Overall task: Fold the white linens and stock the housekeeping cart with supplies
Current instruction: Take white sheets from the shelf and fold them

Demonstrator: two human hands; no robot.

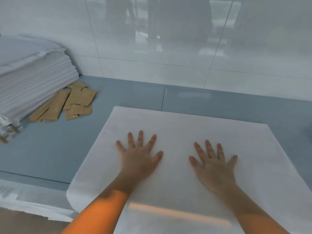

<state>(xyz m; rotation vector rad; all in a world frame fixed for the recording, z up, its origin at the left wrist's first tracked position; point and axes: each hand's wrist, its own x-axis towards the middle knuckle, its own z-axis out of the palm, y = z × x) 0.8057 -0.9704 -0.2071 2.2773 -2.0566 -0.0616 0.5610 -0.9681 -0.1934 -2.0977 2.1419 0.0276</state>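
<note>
A white linen lies flat and folded on the grey counter, its near edge hanging over the front. My left hand presses on it left of centre, palm down with fingers spread. My right hand lies flat on the linen's right half, fingers spread the same way. Neither hand holds anything.
A tall stack of folded white linens stands at the back left. Several brown paper packets lie beside it. A glossy white tiled wall runs along the counter's back. More white cloth hangs at the front left edge.
</note>
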